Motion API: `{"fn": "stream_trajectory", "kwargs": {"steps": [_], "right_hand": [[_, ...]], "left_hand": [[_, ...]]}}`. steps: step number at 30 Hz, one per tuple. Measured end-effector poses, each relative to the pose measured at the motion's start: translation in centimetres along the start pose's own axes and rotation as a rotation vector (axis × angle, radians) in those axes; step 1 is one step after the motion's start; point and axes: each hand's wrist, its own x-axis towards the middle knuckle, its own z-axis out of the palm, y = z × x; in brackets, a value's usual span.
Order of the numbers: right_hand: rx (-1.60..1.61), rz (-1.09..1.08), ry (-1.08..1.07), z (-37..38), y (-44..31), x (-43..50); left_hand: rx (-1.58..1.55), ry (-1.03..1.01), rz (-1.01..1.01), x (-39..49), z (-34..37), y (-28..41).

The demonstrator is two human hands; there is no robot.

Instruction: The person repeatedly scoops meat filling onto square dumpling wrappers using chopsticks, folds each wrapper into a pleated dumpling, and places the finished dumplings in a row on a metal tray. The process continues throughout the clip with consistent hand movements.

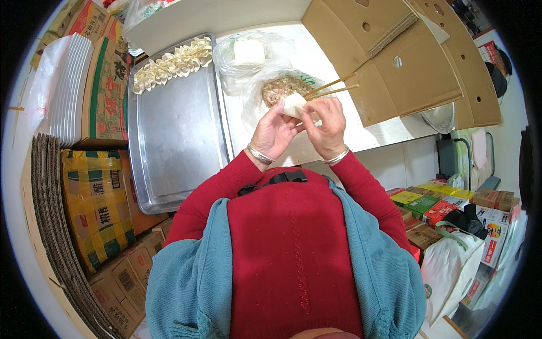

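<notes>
Between my two hands is a pale dough wrapper (294,105), partly folded. My left hand (274,132) holds its left side from below, and the fingers of my right hand (326,125) pinch its right edge. Just beyond the wrapper, a clear plastic bag holds minced filling (284,88) with a pair of chopsticks (336,87) stuck in it, leaning right. Farther back, a stack of square wrappers (249,51) lies in another plastic bag. To the left, folded dumplings (172,63) stand in rows at the far end of a metal tray (182,135).
An opened cardboard box (398,80) stands at the right of the white table. Cartons (97,207) and a stack of white trays (70,91) are close on the left. Lower right are more boxes (427,203) and a white bag (449,267).
</notes>
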Motion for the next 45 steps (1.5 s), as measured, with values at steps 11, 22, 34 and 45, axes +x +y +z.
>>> {"fn": "stream_trajectory", "kwargs": {"steps": [11,22,34,45], "right_hand": [[0.042,0.118,0.046,0.5,-0.2,0.9],[0.062,0.302,0.056,-0.2,-0.5,0.0],[0.435,0.416,0.035,-0.4,-0.1,-0.3],[0.444,0.378,-0.164,-2.0,0.3,1.4]], "left_hand": [[0.417,-0.034,0.087,-0.4,0.3,-0.1],[0.465,-0.058,0.054,-0.4,0.4,-0.4],[0.524,-0.061,0.149,-0.4,1.5,-0.1],[1.235,-0.056,0.32,1.2,2.6,4.0]]}}
